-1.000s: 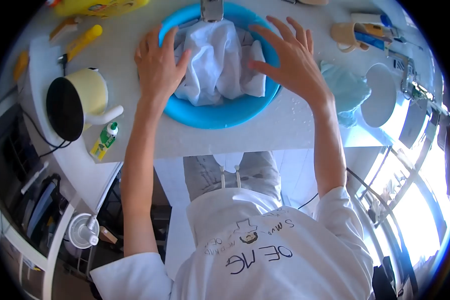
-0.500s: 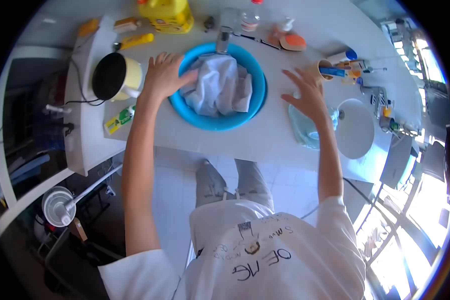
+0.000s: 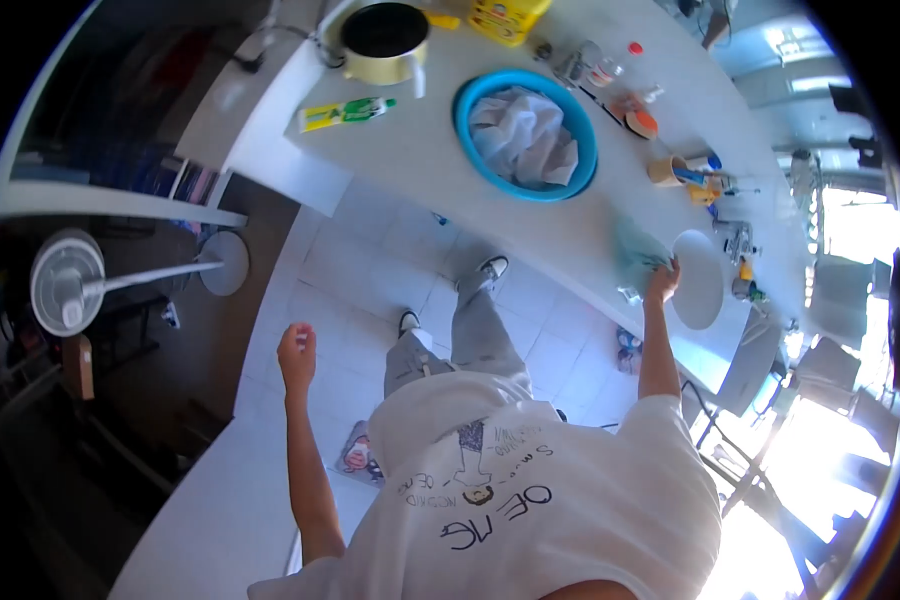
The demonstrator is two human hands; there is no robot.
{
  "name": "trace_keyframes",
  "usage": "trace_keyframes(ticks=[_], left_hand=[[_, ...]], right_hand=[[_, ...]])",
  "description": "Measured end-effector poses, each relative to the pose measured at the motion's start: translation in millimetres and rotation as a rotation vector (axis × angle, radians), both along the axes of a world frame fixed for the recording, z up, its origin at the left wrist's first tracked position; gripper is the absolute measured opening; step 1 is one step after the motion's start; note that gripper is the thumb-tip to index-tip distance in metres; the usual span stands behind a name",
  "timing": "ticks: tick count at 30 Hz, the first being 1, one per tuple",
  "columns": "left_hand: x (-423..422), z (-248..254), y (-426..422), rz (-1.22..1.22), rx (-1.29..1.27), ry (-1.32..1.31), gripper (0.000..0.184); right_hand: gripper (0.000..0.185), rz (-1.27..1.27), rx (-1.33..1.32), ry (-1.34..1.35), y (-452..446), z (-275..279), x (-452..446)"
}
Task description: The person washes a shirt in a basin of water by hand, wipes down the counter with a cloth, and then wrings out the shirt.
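My right hand (image 3: 664,280) is closed on the edge of a thin pale green bag or cloth (image 3: 638,245) beside the round white sink (image 3: 698,282). My left hand (image 3: 297,352) hangs over the floor at the left, fingers curled in with nothing visible in them. On the counter, a blue basin (image 3: 473,140) holds a crumpled white cloth (image 3: 525,135). Both hands are away from the basin.
The counter (image 3: 420,160) bears a pot (image 3: 372,68), a green and yellow tube (image 3: 345,114), a yellow jug (image 3: 508,18), a bottle (image 3: 606,70) and a cup with brushes (image 3: 662,172). A white fan (image 3: 68,285) stands at the left.
Both hands have left the basin area. My left hand has dropped back from the counter and curled; my right hand has closed on the green bag or cloth. The view has turned and shifted.
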State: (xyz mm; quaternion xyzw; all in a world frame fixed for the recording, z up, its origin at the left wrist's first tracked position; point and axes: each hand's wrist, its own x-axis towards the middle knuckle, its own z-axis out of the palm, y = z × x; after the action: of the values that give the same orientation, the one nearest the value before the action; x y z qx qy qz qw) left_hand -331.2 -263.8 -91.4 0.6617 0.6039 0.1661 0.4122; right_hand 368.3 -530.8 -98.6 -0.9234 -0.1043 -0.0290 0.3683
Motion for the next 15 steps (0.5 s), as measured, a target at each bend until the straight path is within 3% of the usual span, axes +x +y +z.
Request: trace_keyframes(ticks=[1,2,4,6,7,8,9,10,11,13,14,15], left_hand=[[-15,-4,-16,0.098,-0.100,0.053,0.018],[-24,-13,-28,0.124,-0.118,0.036,0.018],[-18,-14,-47,0.182,-0.062,-0.135,0.020],[13,-7,-53,0.199,-0.163,-0.420,0.028],[34,-5,-52,0.200,-0.221,-0.561,0.034],[58,-1,-54,0.195,-0.282,-0.699,0.040],[86,31,-57,0.282,-0.362,-0.800,0.048],[106,63,-57,0.365,-0.444,-0.899,0.057],[118,55,-55,0.356,-0.439,-0.908,0.057],[136,24,-57,0.508,-0.838,-1.346,0.063],[130,20,-55,0.489,-0.832,-1.345,0.063],[116,18,-51,0.458,-0.897,-1.506,0.060]], right_hand=[[0.036,-0.132,0.311,0.019,11,14,-5],[0.036,-0.103,0.296,0.006,19,27,-12],[0.036,0.196,0.409,0.071,45,76,-53],[0.038,0.444,0.440,0.157,83,118,-113],[0.039,0.512,0.350,0.152,112,151,-169],[0.042,0.667,0.373,0.158,128,144,-192],[0.046,0.720,0.149,0.211,142,148,-229],[0.048,0.778,0.133,0.348,160,157,-282],[0.050,0.946,0.210,0.440,171,142,-322],[0.060,1.379,0.067,0.554,182,128,-397],[0.064,1.609,-0.169,0.129,173,108,-425],[0.062,1.609,-0.379,-0.037,169,120,-457]])
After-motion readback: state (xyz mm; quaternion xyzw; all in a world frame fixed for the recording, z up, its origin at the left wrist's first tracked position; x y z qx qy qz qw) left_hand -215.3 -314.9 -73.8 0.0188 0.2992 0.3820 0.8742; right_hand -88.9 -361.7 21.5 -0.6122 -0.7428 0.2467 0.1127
